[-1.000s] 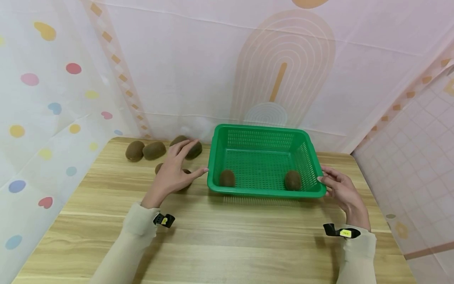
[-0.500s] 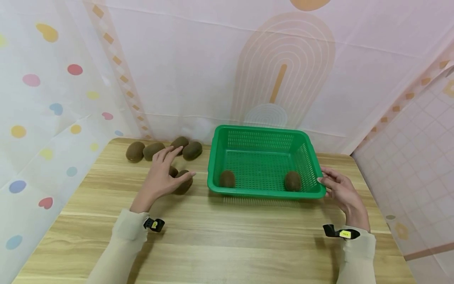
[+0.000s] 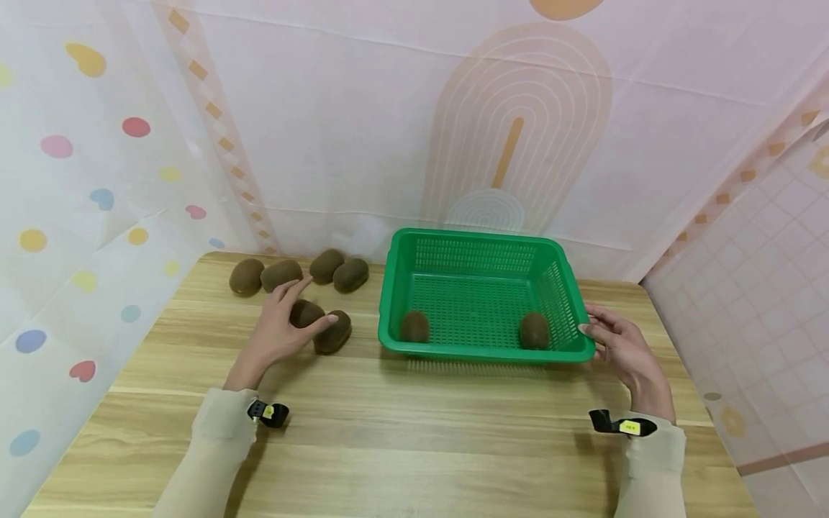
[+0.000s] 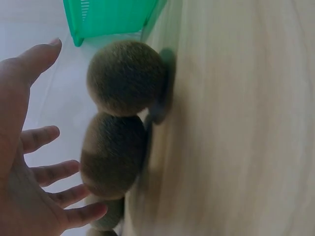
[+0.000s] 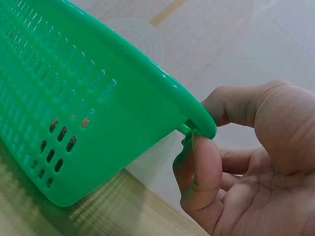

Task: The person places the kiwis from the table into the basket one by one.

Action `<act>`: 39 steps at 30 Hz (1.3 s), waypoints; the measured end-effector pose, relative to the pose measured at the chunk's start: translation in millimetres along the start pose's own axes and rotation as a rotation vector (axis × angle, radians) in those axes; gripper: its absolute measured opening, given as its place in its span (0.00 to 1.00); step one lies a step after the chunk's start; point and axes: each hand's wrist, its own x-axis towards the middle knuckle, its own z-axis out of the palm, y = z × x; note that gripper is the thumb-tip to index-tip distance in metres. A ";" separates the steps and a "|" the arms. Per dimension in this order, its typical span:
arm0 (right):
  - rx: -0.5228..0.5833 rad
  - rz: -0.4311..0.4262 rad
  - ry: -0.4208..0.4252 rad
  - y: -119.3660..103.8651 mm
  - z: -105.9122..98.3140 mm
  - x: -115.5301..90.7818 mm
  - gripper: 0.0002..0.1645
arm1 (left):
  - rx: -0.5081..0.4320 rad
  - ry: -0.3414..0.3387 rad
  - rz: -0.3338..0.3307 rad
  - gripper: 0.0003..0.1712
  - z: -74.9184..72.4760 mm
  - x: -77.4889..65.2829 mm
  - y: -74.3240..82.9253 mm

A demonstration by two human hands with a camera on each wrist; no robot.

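My left hand (image 3: pixel 275 332), fingers spread, hovers beside two touching kiwis: the right one (image 3: pixel 333 334) shows fully, while the left one (image 3: pixel 307 314) is partly behind the thumb and fingers. In the left wrist view, the hand (image 4: pixel 29 162) holds nothing, and its fingertips reach close to a fuzzy brown kiwi (image 4: pixel 114 155); whether they touch it I cannot tell. My right hand (image 3: pixel 624 352) pinches the right rim of a green plastic basket (image 3: pixel 486 352). Thumb and curled fingers clasp that rim in the right wrist view. Inside the basket lie two kiwis, one left (image 3: pixel 415 327) and one right (image 3: pixel 535 331).
Behind the left hand, several more kiwis lie along the table's back edge, among them a far-left kiwi (image 3: pixel 247 278) and a darker kiwi (image 3: pixel 351 275). A patterned cloth (image 3: pixel 324 144) hangs behind the wooden table (image 3: pixel 414 446). Bare wood stretches in front of the basket.
My left hand has moved left and toward me, away from the basket, uncovering the kiwis that it hid. The right hand and the basket have stayed in place.
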 end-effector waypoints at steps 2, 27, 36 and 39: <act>0.000 0.001 -0.001 -0.3 0.0 -0.3 0.32 | -0.014 -0.005 -0.011 0.54 0.3 0.1 -5.2; -0.001 0.024 0.007 0.9 -0.3 1.4 0.31 | -0.056 0.075 0.025 0.27 6.4 -4.6 -24.6; 0.023 0.010 -0.013 2.2 -1.7 1.4 0.31 | -0.041 0.105 0.006 0.25 6.1 -5.1 -22.9; 0.024 0.005 -0.016 2.7 -1.9 1.3 0.31 | -0.051 0.116 -0.003 0.25 5.1 -5.3 -22.3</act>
